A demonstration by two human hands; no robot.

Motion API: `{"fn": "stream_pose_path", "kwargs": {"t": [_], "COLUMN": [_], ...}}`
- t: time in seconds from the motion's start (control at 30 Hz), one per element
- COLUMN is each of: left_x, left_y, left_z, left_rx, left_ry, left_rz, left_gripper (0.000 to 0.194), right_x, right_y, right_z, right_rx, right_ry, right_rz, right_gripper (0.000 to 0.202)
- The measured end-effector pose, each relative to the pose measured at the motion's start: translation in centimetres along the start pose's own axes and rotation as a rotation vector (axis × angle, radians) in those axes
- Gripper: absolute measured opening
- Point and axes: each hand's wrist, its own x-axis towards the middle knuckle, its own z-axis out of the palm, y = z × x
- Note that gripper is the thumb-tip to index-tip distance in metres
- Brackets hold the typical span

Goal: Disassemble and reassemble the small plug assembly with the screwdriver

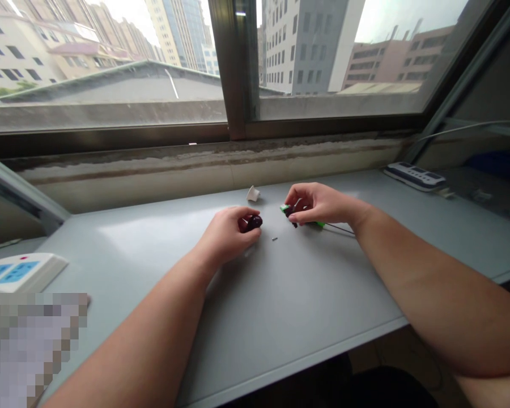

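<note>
A small dark rounded part [255, 222] is pinched between the thumb and fingers of my left hand [232, 233], just above the grey table [323, 289]. To its right, my right hand [317, 204] holds a small black and green part [285, 209] between thumb and fingers. Behind that hand's fingers a bright green piece [320, 224] shows, with a thin dark rod running right beneath the wrist. A tiny metal screw [274, 238] lies on the table between my hands. Beyond them stands a small white cone-shaped piece [253, 194].
A white box with blue panels [46, 266] sits at the left, behind a pixelated flat object [34, 345]. At the back right lies a grey and white device [414, 175]. A window frame [236, 73] rises beyond the table.
</note>
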Motion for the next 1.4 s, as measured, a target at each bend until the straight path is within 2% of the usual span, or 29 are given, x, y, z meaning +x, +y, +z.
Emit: {"fn": "stream_pose_path", "kwargs": {"t": [0.1, 0.2, 0.33, 0.47, 0.63, 0.77, 0.97, 1.1, 1.27, 1.4], "left_x": [0.0, 0.2, 0.6, 0.6, 0.5, 0.4, 0.1, 0.1, 0.1, 0.0], "left_y": [0.0, -0.3, -0.6, -0.7, -0.8, -0.7, -0.4, -0.2, 0.2, 0.2], "left_z": [0.0, 0.0, -0.1, -0.3, -0.7, -1.0, -1.3, -1.4, -1.5, -1.7], "left_rx": [-0.066, -0.230, -0.380, -0.318, -0.138, -0.226, -0.346, -0.398, -0.378, -0.308], "left_ry": [-0.002, 0.034, 0.082, 0.087, 0.139, 0.124, 0.074, 0.047, 0.062, 0.072], "left_rz": [-0.031, -0.126, -0.207, -0.190, -0.175, -0.212, -0.218, -0.243, -0.276, -0.308], "left_gripper": [0.040, 0.044, 0.033, 0.026, 0.021, 0.022, 0.024, 0.024, 0.025, 0.036], "right_x": [0.2, 0.4, 0.6, 0.6, 0.4, 0.3, 0.1, 0.0, -0.1, 0.0], "right_y": [0.2, 0.4, 0.7, 0.8, 0.6, 0.2, -0.6, -0.8, -1.0, -0.8], "right_z": [0.2, 0.0, -0.4, -0.2, 0.0, 0.1, 0.9, 1.1, 1.1, 1.3], "right_rx": [0.043, 0.125, 0.172, 0.148, 0.097, 0.004, -0.131, -0.191, -0.295, -0.300], "right_ry": [-0.007, 0.017, 0.044, 0.015, -0.019, -0.003, 0.066, 0.060, 0.041, 0.040], "right_rz": [-0.009, -0.021, -0.020, -0.021, -0.074, -0.127, -0.208, -0.219, -0.244, -0.279], "right_gripper": [0.036, 0.036, 0.036, 0.034, 0.038, 0.040, 0.031, 0.030, 0.028, 0.027]}}
